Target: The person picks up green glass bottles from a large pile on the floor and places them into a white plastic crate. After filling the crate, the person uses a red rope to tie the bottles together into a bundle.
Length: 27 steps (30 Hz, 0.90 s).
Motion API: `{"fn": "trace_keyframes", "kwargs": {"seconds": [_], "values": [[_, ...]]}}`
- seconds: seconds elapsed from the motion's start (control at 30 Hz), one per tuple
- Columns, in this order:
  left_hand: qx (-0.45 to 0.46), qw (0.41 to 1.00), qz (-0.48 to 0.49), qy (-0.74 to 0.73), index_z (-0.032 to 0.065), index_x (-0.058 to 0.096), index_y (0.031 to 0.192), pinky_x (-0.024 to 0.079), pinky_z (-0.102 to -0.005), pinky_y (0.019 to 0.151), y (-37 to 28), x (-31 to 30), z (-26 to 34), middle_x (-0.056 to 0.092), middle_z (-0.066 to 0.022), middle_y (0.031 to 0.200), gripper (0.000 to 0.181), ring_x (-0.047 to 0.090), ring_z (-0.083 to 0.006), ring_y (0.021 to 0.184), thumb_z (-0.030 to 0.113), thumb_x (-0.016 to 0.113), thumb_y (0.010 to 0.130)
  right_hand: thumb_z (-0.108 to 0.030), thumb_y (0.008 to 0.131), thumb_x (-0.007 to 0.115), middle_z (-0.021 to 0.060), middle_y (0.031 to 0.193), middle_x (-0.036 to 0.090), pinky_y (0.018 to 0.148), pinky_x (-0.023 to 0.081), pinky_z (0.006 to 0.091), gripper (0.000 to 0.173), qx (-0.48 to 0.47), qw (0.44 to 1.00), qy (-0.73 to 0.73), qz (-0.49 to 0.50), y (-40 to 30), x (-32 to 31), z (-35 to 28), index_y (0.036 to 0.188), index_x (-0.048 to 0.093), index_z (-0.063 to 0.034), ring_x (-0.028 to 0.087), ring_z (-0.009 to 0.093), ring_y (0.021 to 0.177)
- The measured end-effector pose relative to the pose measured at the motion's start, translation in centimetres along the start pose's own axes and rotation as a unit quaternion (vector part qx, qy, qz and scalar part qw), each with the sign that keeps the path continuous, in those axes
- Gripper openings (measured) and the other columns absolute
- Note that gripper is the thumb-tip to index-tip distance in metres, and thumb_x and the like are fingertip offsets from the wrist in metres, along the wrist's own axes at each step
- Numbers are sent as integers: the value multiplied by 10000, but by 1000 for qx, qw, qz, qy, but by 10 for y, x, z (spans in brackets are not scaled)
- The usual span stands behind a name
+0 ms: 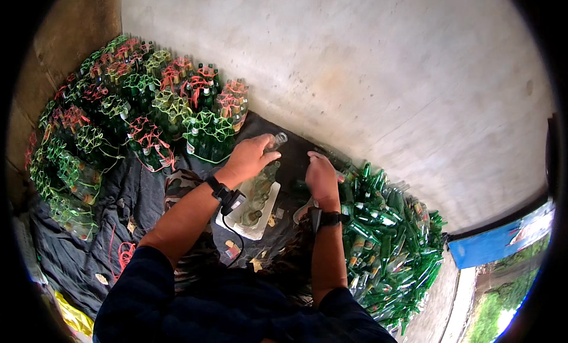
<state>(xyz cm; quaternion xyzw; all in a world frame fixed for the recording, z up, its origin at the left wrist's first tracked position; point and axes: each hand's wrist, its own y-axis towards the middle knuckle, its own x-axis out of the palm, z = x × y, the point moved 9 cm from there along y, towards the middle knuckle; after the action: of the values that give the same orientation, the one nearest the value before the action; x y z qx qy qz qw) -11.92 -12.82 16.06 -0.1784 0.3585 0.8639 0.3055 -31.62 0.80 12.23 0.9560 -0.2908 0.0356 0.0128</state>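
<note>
My left hand is closed round a clear glass bottle, whose mouth sticks out past the fingers above a white foam tray. Inside the tray stand several clear glass bottles. To the right, my right hand is raised near the loose bottles, slightly blurred, its fingers bent; whether it holds anything cannot be told. Beyond it, clear bottles lie by the wall.
Bottle bundles tied with red and green cord crowd the left side. A heap of loose green bottles lies right. Dark cloth covers the ground, with red cord on it. A concrete wall runs behind.
</note>
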Motion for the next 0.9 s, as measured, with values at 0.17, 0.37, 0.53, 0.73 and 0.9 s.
{"fn": "trace_keyframes", "kwargs": {"seconds": [0.17, 0.37, 0.53, 0.73, 0.9], "values": [[-83, 994, -41, -55, -10, 590, 1190, 527, -414, 804, 2, 11, -24, 712, -159, 986, 461, 684, -352, 933, 328, 724, 907, -166, 962, 645, -50, 701, 472, 493, 351, 232, 64, 66, 967, 141, 201, -3, -79, 49, 948, 623, -108, 419, 64, 557], [-114, 989, -27, -84, -18, 644, 1166, 533, -377, 835, 6, 15, -33, 713, -184, 1015, 416, 697, -322, 951, 260, 762, 880, -197, 986, 631, -49, 681, 478, 497, 357, 249, 156, -41, 984, -97, 142, -3, -75, 17, 1025, 662, -49, 445, 63, 557], [-75, 995, -10, 65, 2, 681, 1055, 511, -405, 869, 8, 8, -32, 631, -177, 1052, 399, 630, -350, 999, 301, 794, 817, -211, 986, 637, -44, 650, 460, 497, 362, 265, 242, 27, 986, 17, 163, -9, -84, 30, 1104, 682, -5, 432, 74, 537], [-102, 989, -27, 107, 6, 633, 832, 519, -441, 710, 7, 8, -35, 630, -181, 785, 374, 650, -375, 745, 334, 804, 777, -191, 962, 656, -29, 723, 536, 512, 390, 255, 244, 57, 987, -35, 145, -6, -68, 35, 1115, 683, -3, 470, 77, 584], [-147, 962, -107, 205, 26, 668, 852, 532, -467, 747, -3, 16, -44, 687, -173, 876, 396, 673, -383, 884, 398, 768, 759, -185, 943, 666, -6, 750, 577, 498, 396, 259, 244, 55, 986, -84, 133, -1, -63, 40, 1086, 694, 10, 486, 91, 561]]}}
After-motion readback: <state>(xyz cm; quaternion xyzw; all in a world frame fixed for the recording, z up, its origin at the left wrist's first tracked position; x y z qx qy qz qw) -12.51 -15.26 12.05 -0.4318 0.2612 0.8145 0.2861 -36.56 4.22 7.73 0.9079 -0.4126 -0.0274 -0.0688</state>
